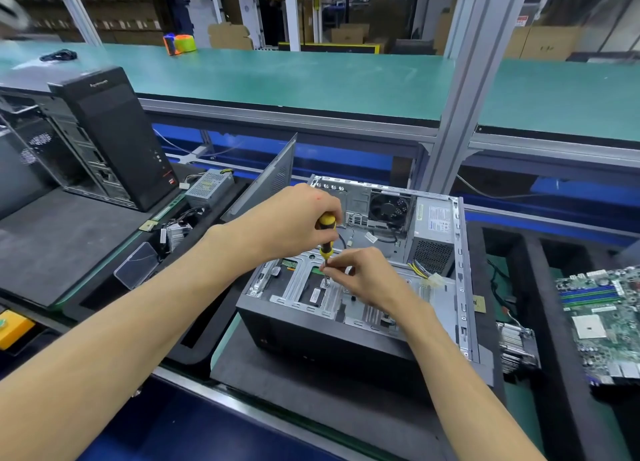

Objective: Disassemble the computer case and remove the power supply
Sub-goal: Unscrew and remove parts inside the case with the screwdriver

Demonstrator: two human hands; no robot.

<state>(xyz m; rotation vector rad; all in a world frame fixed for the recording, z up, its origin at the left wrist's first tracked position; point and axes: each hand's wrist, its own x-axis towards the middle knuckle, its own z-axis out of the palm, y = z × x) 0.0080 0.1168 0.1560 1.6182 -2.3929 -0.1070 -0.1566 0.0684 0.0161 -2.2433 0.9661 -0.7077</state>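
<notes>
Head view looks down on an opened computer case (346, 322) lying on its side on a dark mat near the front edge of the worktop. The left hand (294, 221) is wrapped around the yellow-and-black handle of a screwdriver (326, 242), which stands almost upright, its long axis running down into the drive bracket (311, 287) at the case's near left part. The right hand (363, 277) pinches the shaft just above the tip with thumb and fingertips pressed together, steadying it where it meets what looks like a screw; the screw head itself is too small to make out.

The power supply (434, 239) sits in the far right corner of the case, beside the rear fan (388, 207), its wire bundle (420, 270) trailing toward the near side. It lies beyond and to the right of both hands, well apart from the screwdriver tip, and the right hand is the nearer one. My judgement: the bracket screw is the step in hand, and the supply is not yet touched.
</notes>
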